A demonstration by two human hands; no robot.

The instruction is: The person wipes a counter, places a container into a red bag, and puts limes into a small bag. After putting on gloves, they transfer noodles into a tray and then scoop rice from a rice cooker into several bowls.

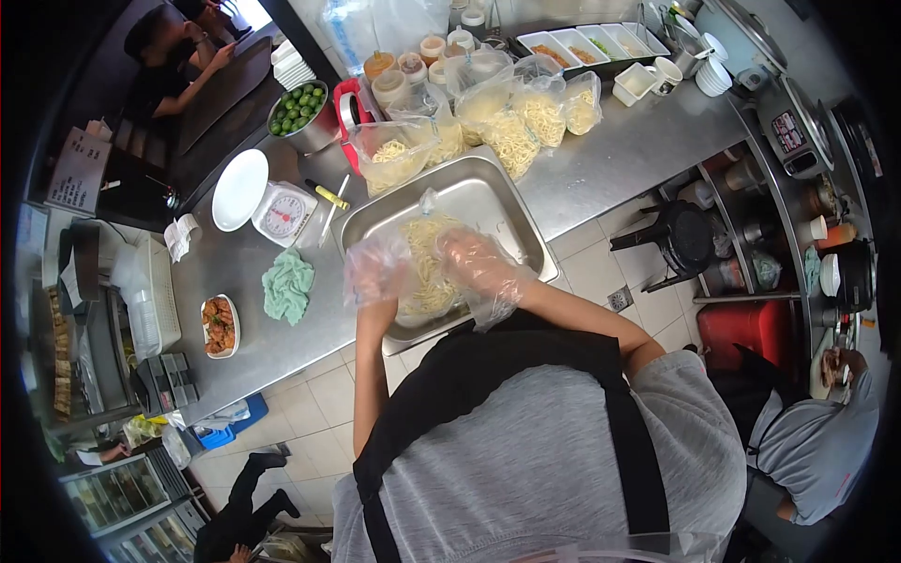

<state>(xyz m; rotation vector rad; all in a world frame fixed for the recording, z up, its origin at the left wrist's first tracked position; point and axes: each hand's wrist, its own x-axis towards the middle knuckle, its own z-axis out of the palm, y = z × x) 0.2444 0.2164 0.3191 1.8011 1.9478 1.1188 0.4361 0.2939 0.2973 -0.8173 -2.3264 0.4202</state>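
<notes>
From the head camera, the left hand (375,269) and right hand (481,267), both in clear plastic gloves, flank a bag of noodles (427,272) held over the near end of the steel tray (479,192) on the desk (619,150). Each grip is closed on a side of the bag. Filled noodle bags (511,127) stand just behind the tray; a scale (284,214) and a green cloth (288,284) lie left of it.
</notes>
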